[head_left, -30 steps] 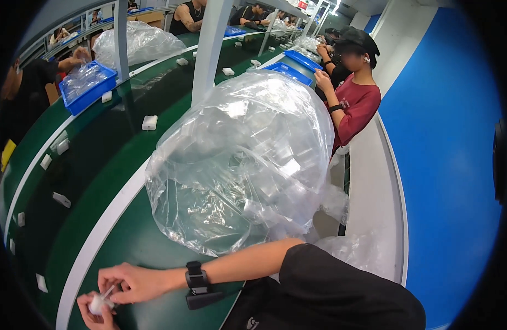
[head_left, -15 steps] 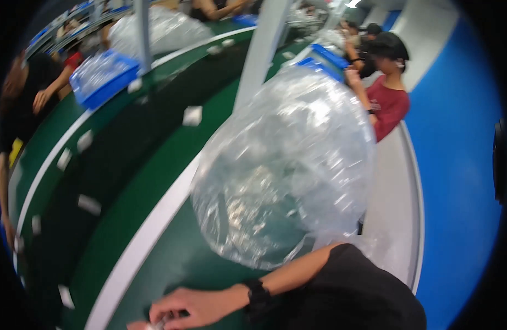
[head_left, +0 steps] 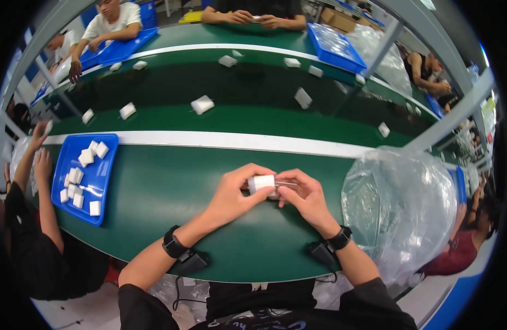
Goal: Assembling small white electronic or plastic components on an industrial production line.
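Both hands meet above the green worktop, in front of my body. My left hand (head_left: 234, 192) is closed round a small white block (head_left: 262, 184) with rounded edges, perhaps a charger; its exact kind is unclear. My right hand (head_left: 306, 199) is at the right end of the same block, fingers and thumb pinched by a thin, pale, see-through strip (head_left: 287, 183) that sticks out there. Whether this strip belongs to the block or is a plastic wrapper I cannot tell. My palms hide the underside of the block.
Left of me a blue tray (head_left: 103, 187) holds several white blocks. A large clear plastic bag (head_left: 399, 203) bulges at my right. Beyond a white rail (head_left: 209, 139), a dark conveyor belt (head_left: 171, 91) carries scattered white blocks. Co-workers sit opposite and on both sides.
The view has swung left from the bag and the right-hand side to face the worktop. Both my hands now show, with the white block between them; earlier mainly my right arm was visible.
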